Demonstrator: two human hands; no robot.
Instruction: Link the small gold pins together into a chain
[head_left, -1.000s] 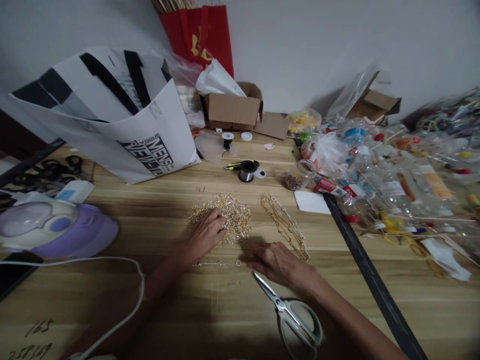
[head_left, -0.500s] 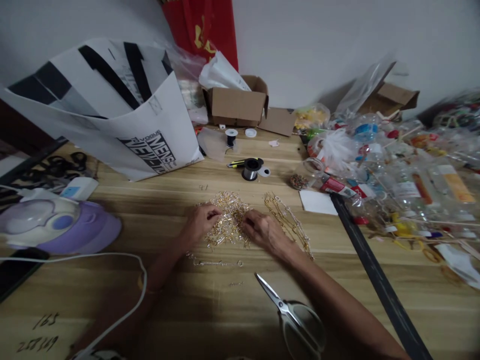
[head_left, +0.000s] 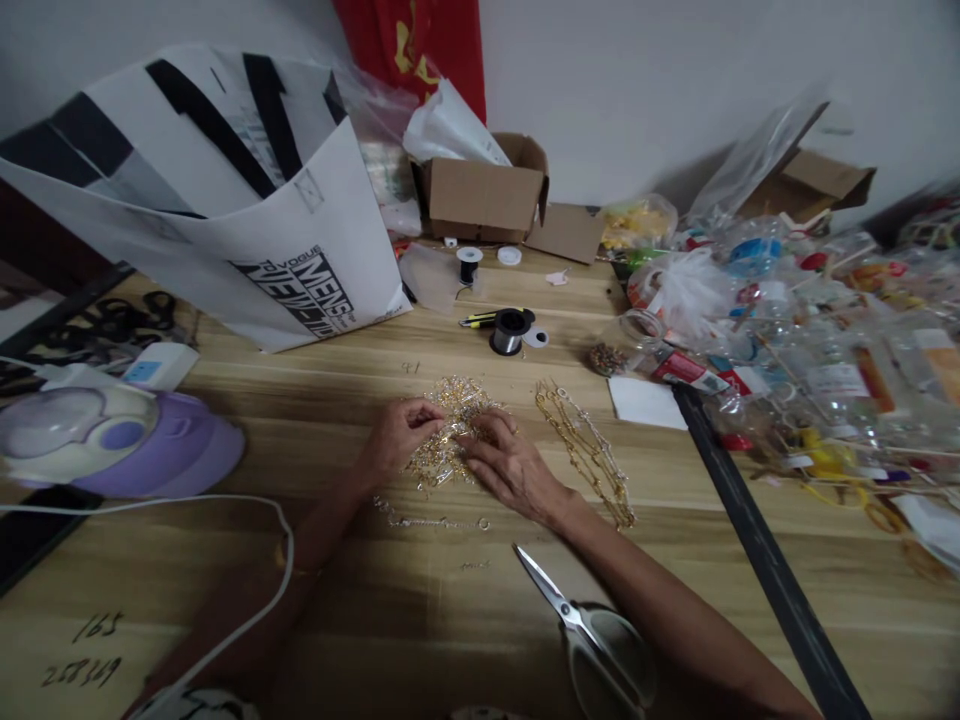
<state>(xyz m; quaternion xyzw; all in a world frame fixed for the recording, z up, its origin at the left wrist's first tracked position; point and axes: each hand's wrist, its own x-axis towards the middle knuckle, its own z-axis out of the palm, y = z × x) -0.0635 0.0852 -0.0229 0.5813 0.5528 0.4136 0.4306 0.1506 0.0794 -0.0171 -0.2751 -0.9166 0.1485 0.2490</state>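
Observation:
A tangled pile of gold and silver chain pieces (head_left: 459, 392) lies on the wooden table. At its left edge, my left hand (head_left: 396, 440) has thumb and fingertips pinched together; what is between them is too small to make out. My right hand (head_left: 517, 468) rests on the pile's right side with its fingers apart, the tips among the pieces. A single silver chain (head_left: 439, 523) lies stretched out in front of the pile. Several gold and silver chains (head_left: 589, 450) are laid side by side to the right. Scissors (head_left: 568, 612) lie nearer me, blades slightly apart.
Behind the pile are a wire spool (head_left: 508, 332), a yellow cutter knife (head_left: 476, 319) and a cardboard box (head_left: 487, 195). A large white bag (head_left: 322, 240) and a purple device (head_left: 180, 450) with a white cable stand left. Plastic bottles (head_left: 832, 380) crowd the right.
My right hand has shifted slightly left over the pile and its fingers have spread. My left hand stays pinched at the pile's edge. The view has tilted a little.

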